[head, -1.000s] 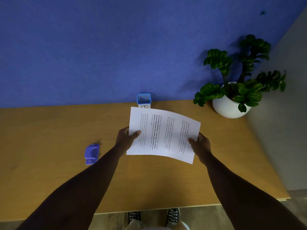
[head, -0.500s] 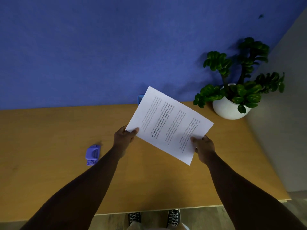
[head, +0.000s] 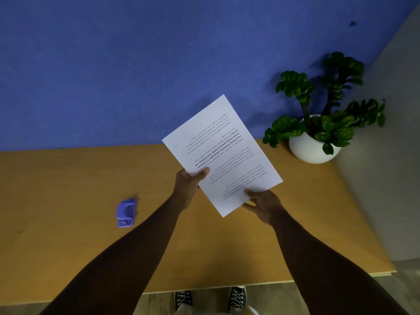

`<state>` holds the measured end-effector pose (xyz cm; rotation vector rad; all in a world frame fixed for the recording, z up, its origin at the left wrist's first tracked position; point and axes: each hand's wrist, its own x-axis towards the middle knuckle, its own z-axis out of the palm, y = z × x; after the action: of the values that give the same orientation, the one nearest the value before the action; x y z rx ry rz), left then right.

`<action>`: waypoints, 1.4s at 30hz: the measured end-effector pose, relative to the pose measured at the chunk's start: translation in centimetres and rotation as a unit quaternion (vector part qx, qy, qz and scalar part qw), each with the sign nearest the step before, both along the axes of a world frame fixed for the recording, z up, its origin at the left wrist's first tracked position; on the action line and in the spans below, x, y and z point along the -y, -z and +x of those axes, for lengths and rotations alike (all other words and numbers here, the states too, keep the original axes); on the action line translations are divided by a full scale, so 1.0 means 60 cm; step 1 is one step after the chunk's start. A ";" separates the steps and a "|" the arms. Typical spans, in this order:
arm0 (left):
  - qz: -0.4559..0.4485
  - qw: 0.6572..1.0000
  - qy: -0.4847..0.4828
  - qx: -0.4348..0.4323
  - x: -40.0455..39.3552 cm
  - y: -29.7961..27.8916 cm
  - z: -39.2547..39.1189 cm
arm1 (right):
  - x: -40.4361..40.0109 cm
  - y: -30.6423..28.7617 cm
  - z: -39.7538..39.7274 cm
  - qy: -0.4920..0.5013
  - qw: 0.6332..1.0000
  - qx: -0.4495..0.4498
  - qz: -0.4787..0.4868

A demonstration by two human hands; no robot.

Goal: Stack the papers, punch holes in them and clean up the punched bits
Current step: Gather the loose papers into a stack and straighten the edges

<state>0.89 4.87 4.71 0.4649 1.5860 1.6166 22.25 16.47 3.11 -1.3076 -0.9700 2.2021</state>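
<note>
1. Left of centre on the wooden desk: purple plastic hole punch, small and rounded, lying flat, long axis running toward the blue wall.
2. Above desk centre: papers, white printed sheets, flat and rectangular, held clear of the desk; long axis tilted, far corner pointing up-left toward the wall, text upside down to the camera.
3. Left hand: thumb on top, pinching the papers' left long edge.
4. Right hand: gripping the near short edge, fingers spread beneath.
5. Far right: glossy-leaved plant in a round white pot.
</note>
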 end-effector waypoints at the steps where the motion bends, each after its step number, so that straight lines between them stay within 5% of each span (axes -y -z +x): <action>1: 0.003 1.000 -0.001 -0.007 -0.001 -0.003 -0.001 | 0.000 0.000 0.002 0.008 1.000 0.008 0.003; 7: 0.026 0.999 0.026 -0.028 0.010 -0.014 -0.023 | -0.006 -0.006 0.016 0.069 0.995 0.050 0.043; 21: 0.001 0.988 0.086 -0.126 0.021 -0.018 -0.021 | -0.008 -0.016 0.000 -0.072 0.946 0.191 0.251; 42: -0.041 0.983 0.065 -0.168 0.024 0.002 -0.015 | -0.014 -0.003 0.002 -0.071 0.911 0.241 0.328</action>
<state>-0.02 3.43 4.61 0.8142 1.8194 1.4220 22.36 17.29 3.26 -1.4733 -1.8378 1.4146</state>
